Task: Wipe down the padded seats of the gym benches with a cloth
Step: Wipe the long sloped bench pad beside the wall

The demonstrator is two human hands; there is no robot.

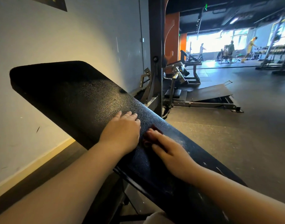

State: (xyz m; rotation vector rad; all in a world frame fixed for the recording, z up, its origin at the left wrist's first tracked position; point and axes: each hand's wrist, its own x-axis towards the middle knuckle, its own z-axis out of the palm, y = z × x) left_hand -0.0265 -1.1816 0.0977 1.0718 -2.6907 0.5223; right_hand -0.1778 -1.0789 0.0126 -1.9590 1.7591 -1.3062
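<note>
Bench pad (77, 94), cloth (152, 132) seemingly half-hidden

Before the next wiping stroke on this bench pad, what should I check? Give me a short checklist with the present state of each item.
1. Cloth lies on the bench pad: ok.
2. Right hand presses the dark red cloth with straight fingers: ok.
3. Left hand rests flat on the pad beside the cloth, steadying it: ok.
4. Pad surface ahead free of objects: ok.
5. White specks near the right edge of the pad removed: not ok.
6. Cloth damp enough: cannot tell.
</note>
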